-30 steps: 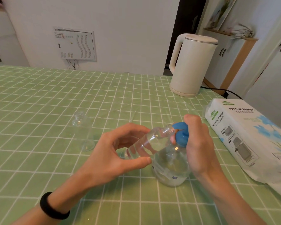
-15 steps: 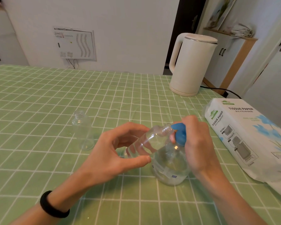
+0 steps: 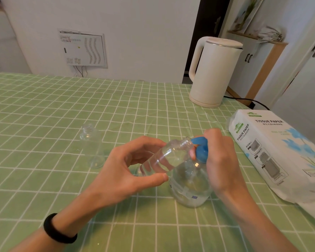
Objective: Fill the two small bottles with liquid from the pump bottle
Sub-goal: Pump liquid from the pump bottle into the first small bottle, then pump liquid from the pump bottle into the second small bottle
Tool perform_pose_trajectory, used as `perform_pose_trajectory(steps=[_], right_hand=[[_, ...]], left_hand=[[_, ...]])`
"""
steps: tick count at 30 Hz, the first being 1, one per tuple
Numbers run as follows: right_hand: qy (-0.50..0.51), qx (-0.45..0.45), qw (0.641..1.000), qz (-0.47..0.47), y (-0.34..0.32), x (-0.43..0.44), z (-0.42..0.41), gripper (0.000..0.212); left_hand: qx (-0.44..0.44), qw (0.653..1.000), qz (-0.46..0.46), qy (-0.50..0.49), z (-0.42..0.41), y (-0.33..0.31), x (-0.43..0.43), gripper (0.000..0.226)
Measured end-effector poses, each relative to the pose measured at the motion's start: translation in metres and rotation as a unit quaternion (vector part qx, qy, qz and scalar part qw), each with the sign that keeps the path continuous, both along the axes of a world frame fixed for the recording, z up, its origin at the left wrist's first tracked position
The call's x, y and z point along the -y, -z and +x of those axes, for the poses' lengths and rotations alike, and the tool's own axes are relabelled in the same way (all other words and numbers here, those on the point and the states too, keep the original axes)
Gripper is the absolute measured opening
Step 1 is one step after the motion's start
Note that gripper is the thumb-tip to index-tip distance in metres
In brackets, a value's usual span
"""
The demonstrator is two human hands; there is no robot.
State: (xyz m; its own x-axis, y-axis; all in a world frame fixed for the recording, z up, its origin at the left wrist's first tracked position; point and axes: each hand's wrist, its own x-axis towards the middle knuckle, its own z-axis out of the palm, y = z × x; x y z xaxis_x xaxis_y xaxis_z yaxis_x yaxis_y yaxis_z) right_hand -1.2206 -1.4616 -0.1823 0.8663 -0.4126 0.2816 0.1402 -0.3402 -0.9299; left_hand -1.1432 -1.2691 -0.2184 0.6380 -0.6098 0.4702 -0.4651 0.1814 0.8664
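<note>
My left hand (image 3: 133, 168) grips a small clear bottle (image 3: 164, 157), tilted so its open neck meets the blue spout of the pump bottle. The pump bottle (image 3: 191, 186) is clear, holds liquid, and stands on the green checked tablecloth. Its blue pump head (image 3: 201, 149) is wrapped by my right hand (image 3: 220, 160), fingers curled over the top. A second small clear bottle (image 3: 93, 146) stands upright and uncapped to the left, apart from both hands.
A cream electric kettle (image 3: 213, 71) stands at the back right with its black cord trailing right. A pack of tissue paper (image 3: 273, 153) lies along the right edge. The green tablecloth (image 3: 44, 115) stretches left and back to the white wall.
My right hand and the blue pump head have shifted slightly lower. The tilted small bottle stays at the spout. The other small bottle has not moved.
</note>
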Motion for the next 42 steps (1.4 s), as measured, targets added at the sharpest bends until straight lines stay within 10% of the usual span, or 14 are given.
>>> perform_pose_trajectory(steps=[28,42], right_hand=[[0.024,0.0,0.999,0.024,0.004,-0.005,-0.003,0.077],[0.041,0.005,0.998,0.038,0.004,-0.007,-0.002,0.072]], left_hand=[[-0.092,0.996,0.009,-0.011,-0.001,0.01,0.003,0.057],[-0.133,0.971,0.049,-0.192,0.019,0.02,-0.006,0.042]])
